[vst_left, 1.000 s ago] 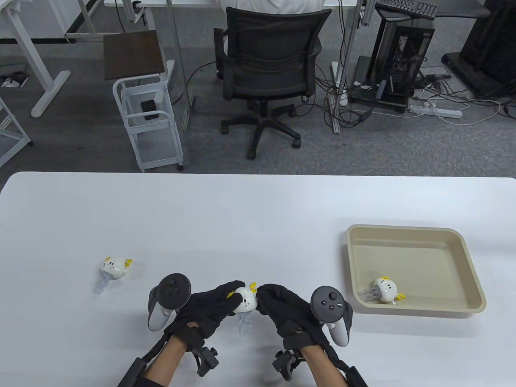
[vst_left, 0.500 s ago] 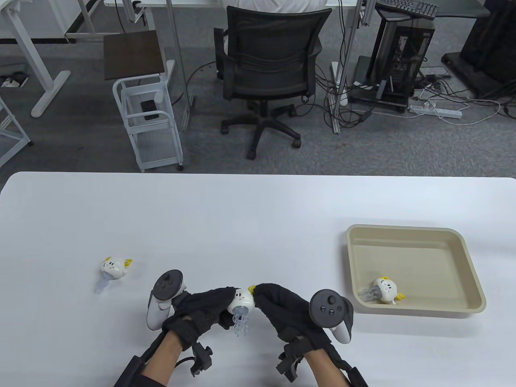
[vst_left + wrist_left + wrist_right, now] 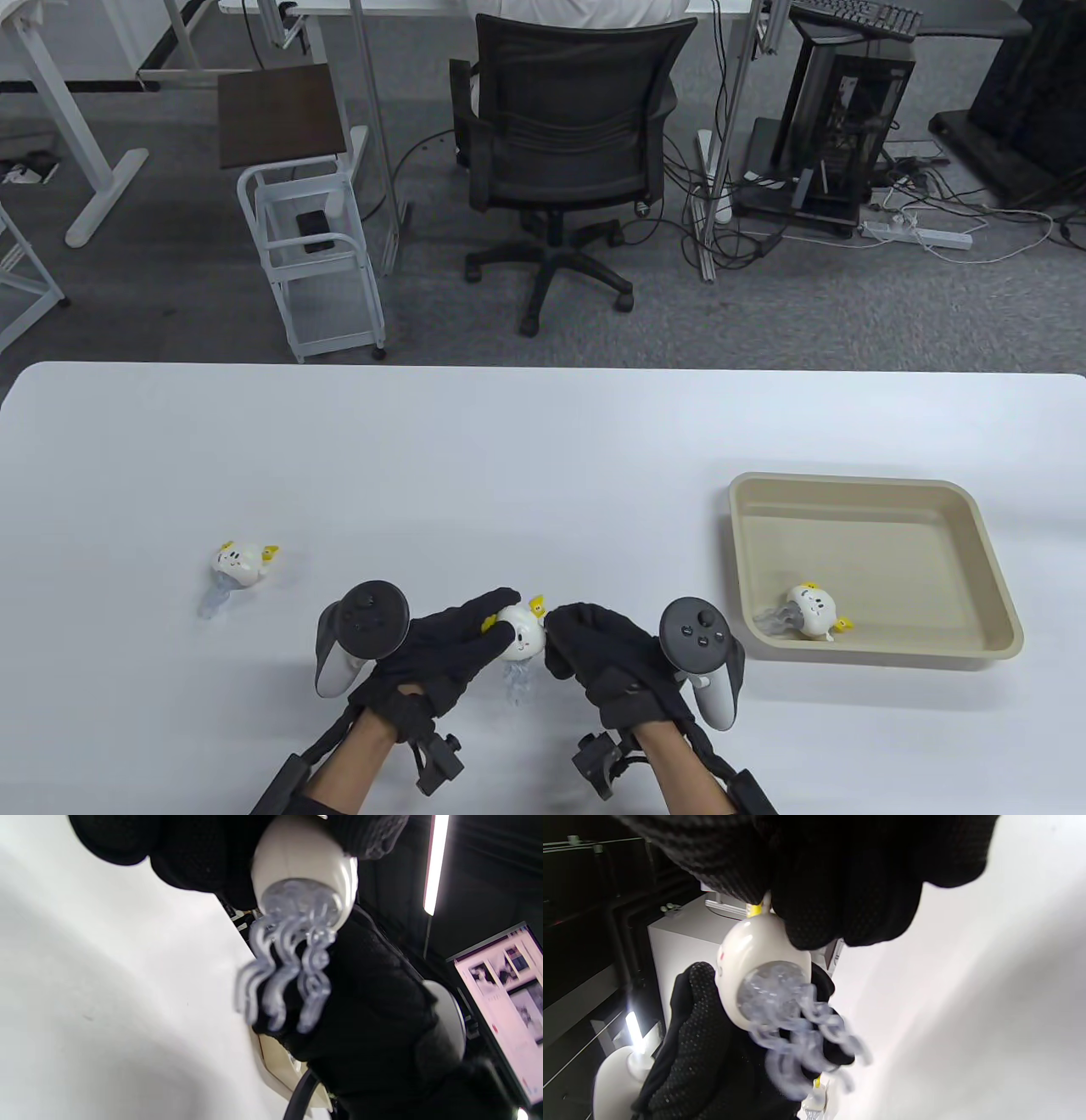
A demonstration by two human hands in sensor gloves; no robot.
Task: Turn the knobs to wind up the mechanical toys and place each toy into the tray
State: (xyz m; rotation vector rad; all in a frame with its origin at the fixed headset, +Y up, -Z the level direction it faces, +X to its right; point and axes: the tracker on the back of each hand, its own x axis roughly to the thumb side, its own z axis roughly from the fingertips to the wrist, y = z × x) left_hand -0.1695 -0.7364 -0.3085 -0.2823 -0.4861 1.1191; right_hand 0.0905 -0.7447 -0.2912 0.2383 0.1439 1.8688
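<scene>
A white jellyfish toy point(image 3: 519, 635) with yellow knobs and clear tentacles is held above the table's front between both gloved hands. My left hand point(image 3: 462, 638) grips its left side, fingers curled round the body point(image 3: 303, 861). My right hand point(image 3: 570, 635) pinches the toy's right side at a yellow knob point(image 3: 755, 910); its tentacles point(image 3: 801, 1031) hang down blurred. A second jellyfish toy point(image 3: 237, 564) lies on the table at the left. A third toy point(image 3: 810, 611) lies inside the beige tray point(image 3: 993, 577) at the right.
The white table point(image 3: 526, 458) spreads wide behind the hands. Beyond its far edge stand a black office chair point(image 3: 568, 144), a small white cart point(image 3: 314, 246) and a computer tower with cables point(image 3: 840, 127).
The left hand has rolled back so its tracker faces up again, and the toy has tilted upright with its face showing. The right hand stays at the toy's right side.
</scene>
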